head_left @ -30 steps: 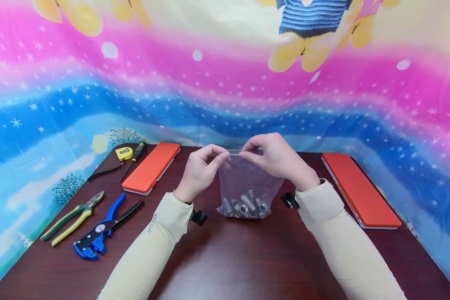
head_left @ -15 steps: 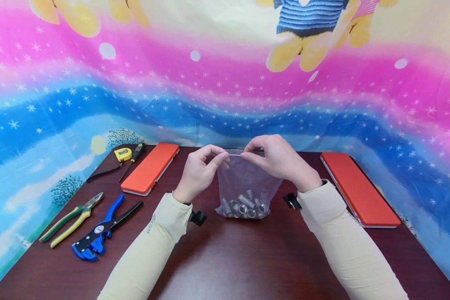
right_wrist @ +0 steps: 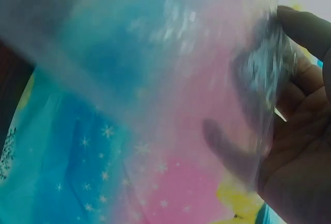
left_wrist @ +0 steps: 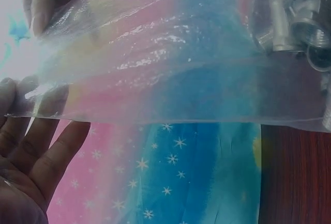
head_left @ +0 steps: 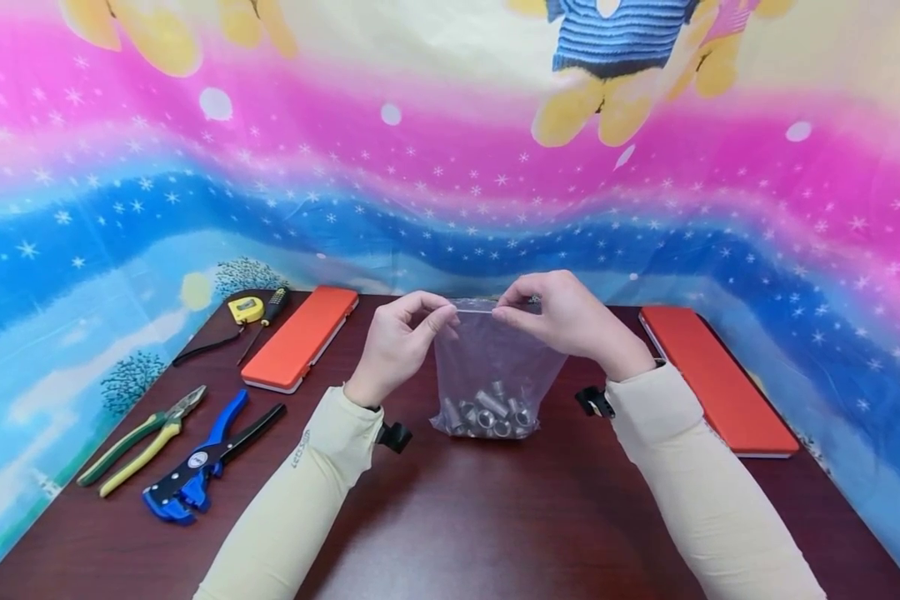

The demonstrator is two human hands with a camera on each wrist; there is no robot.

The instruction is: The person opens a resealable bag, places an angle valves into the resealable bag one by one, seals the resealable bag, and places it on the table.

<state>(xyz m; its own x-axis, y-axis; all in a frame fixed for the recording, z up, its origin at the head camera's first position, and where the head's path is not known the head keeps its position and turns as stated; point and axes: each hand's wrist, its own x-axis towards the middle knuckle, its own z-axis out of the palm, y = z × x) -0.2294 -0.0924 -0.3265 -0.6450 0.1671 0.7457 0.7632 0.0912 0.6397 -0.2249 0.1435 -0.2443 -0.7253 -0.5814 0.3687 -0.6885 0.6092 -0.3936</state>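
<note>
Fingertips of both hands pinch the top edge of a clear zip bag (head_left: pixel 495 367) at frame centre: left hand (head_left: pixel 397 346) on its left corner, right hand (head_left: pixel 570 321) on its right, thumbs against forefingers. Bag hangs upright, bottom resting on the dark table (head_left: pixel 457 517), metal sockets (head_left: pixel 487 412) heaped inside. Lower left: pliers (head_left: pixel 142 437), blue wire stripper (head_left: pixel 202 458). Two orange cases (head_left: pixel 303 333) flank the bag. Judgement: hold both corners level, keep the pinch near the seal, let the table carry the weight.
</note>
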